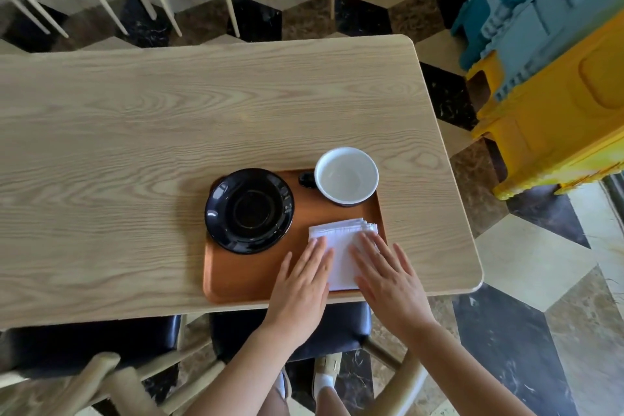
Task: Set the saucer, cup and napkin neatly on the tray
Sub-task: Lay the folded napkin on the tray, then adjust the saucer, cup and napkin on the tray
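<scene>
- The napkin (341, 248), at the tray's (236, 280) lower right, is pressed under the flat, splayed left hand (300, 284) and right hand (388, 280).
- Its edges should be squared to the tray rim.
- The cup (346, 176) should be lifted onto the saucer (249, 210).

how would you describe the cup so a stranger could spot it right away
On the wooden table sits a brown tray. The cup stands in its far right corner, beyond the white napkin. It alone is white inside, unlike the flat black saucer.

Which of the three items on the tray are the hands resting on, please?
The white folded napkin, at the tray's near right corner; the black saucer and white-lined cup sit untouched farther away.
</scene>
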`<act>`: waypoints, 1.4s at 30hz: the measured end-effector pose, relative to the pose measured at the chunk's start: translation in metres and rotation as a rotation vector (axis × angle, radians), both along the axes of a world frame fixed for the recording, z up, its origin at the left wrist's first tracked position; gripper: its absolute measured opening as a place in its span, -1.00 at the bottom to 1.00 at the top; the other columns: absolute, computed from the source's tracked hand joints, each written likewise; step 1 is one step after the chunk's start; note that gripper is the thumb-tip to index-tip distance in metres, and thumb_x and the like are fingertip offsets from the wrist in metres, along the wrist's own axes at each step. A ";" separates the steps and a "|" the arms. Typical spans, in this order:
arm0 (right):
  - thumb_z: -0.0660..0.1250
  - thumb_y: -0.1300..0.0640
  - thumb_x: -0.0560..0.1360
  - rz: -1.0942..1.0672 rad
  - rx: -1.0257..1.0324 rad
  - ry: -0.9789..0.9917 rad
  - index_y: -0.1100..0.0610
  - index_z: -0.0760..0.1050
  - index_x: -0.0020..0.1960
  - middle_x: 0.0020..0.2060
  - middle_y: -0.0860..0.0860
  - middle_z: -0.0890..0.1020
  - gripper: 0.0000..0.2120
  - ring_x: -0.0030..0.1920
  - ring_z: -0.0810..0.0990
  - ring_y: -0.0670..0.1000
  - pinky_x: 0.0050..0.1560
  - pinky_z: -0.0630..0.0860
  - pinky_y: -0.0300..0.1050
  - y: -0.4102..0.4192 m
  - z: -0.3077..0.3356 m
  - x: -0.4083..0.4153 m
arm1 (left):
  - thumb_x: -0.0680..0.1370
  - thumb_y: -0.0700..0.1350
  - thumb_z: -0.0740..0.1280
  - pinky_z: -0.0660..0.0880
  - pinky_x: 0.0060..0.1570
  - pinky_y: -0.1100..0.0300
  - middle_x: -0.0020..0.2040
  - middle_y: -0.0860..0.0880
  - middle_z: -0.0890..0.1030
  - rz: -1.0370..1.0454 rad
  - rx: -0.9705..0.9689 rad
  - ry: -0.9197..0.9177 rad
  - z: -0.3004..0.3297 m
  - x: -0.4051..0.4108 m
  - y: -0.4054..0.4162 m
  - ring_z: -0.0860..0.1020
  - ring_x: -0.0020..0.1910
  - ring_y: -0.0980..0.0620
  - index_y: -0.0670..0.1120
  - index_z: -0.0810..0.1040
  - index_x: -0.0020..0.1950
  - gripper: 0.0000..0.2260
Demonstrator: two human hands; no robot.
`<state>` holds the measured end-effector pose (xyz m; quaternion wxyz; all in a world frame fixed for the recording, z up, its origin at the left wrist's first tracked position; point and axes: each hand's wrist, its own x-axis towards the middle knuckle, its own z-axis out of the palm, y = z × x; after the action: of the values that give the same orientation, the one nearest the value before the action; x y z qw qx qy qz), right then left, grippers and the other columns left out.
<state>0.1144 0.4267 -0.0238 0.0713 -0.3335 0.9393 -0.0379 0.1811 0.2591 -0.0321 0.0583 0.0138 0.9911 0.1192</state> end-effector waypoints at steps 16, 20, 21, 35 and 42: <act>0.44 0.26 0.36 -0.069 -0.249 -0.061 0.19 0.49 0.25 0.28 0.18 0.52 -0.53 0.31 0.45 0.21 0.23 0.43 0.23 -0.087 0.017 0.000 | 0.53 0.02 0.18 0.22 0.35 -0.11 0.48 -0.10 0.29 0.012 0.062 0.058 0.025 0.020 -0.078 0.23 0.46 -0.05 -0.02 0.25 0.45 -0.52; 0.42 0.20 0.39 0.015 -0.197 -0.044 0.14 0.48 0.27 0.31 0.14 0.50 -0.54 0.34 0.42 0.18 0.24 0.43 0.26 -0.120 0.014 -0.006 | 0.55 0.04 0.19 0.25 0.33 -0.23 0.48 -0.16 0.28 0.150 -0.037 -0.051 0.021 0.028 -0.130 0.24 0.45 -0.11 -0.03 0.27 0.45 -0.53; 0.41 0.18 0.41 0.028 -0.183 -0.047 0.13 0.47 0.28 0.32 0.14 0.49 -0.56 0.36 0.40 0.18 0.26 0.41 0.27 -0.126 0.012 -0.007 | 0.55 0.05 0.17 0.26 0.32 -0.23 0.47 -0.16 0.29 0.157 -0.057 -0.074 0.020 0.030 -0.139 0.25 0.45 -0.11 -0.04 0.29 0.43 -0.54; 0.36 0.12 0.45 0.075 -0.142 -0.001 0.14 0.52 0.23 0.31 0.17 0.50 -0.65 0.38 0.36 0.19 0.33 0.34 0.21 -0.123 -0.003 0.012 | 0.56 0.09 0.05 0.28 0.33 -0.20 0.46 -0.14 0.32 0.104 -0.032 -0.076 0.012 0.054 -0.149 0.22 0.46 -0.08 -0.05 0.35 0.40 -0.55; 0.31 0.06 0.48 0.100 -0.084 0.030 0.09 0.48 0.27 0.34 0.12 0.47 -0.63 0.41 0.32 0.14 0.37 0.23 0.24 -0.116 -0.002 0.029 | 0.56 0.08 0.06 0.30 0.33 -0.21 0.47 -0.14 0.31 0.096 -0.028 -0.092 0.013 0.069 -0.145 0.20 0.47 -0.07 -0.06 0.34 0.40 -0.55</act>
<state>0.1432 0.3109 -0.0256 0.0449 -0.3833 0.9200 -0.0686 0.2499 0.1137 -0.0194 0.0985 -0.0400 0.9884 0.1085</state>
